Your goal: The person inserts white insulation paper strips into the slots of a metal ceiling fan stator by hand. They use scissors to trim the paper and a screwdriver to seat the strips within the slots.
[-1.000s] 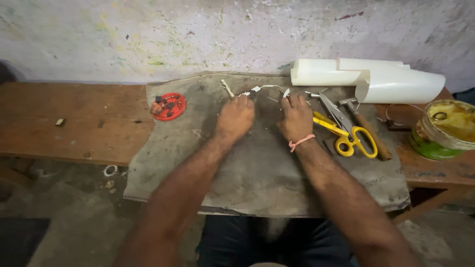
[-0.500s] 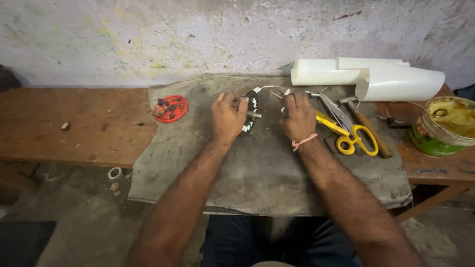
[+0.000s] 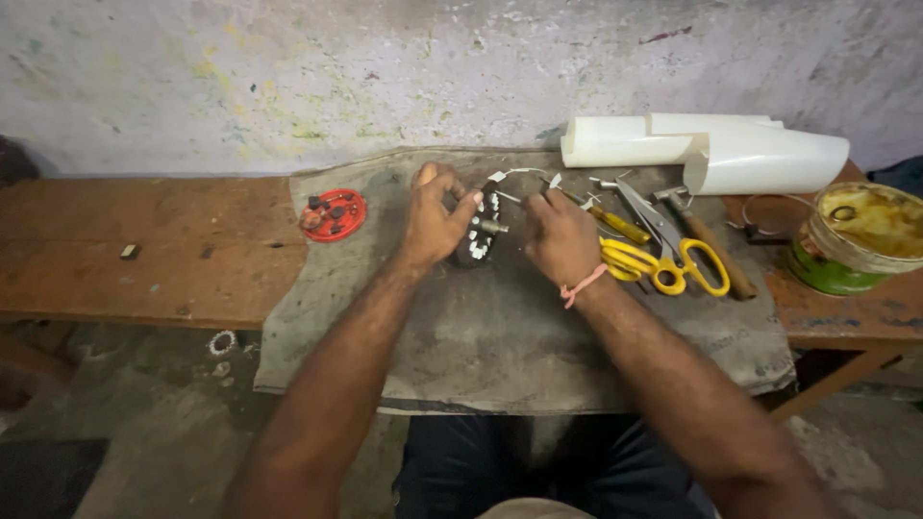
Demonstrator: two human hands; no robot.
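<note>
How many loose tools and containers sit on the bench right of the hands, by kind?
Scissors, yellow-handled: 1
Screwdriver, yellow-handled: 1
Hammer, wooden handle: 1
White rolled sheets: 2
Green tin, open: 1
Total: 6
Not counted: the small dark part held by the left hand, with the right hand beside it, and the red lid on the left.

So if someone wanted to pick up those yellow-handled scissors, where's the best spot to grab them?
Probably by the yellow handle loops, coming from the near side. The scissors lie flat on the grey cloth with loops toward the person and blades pointing away toward the white rolls; the hammer crowds the right.
</note>
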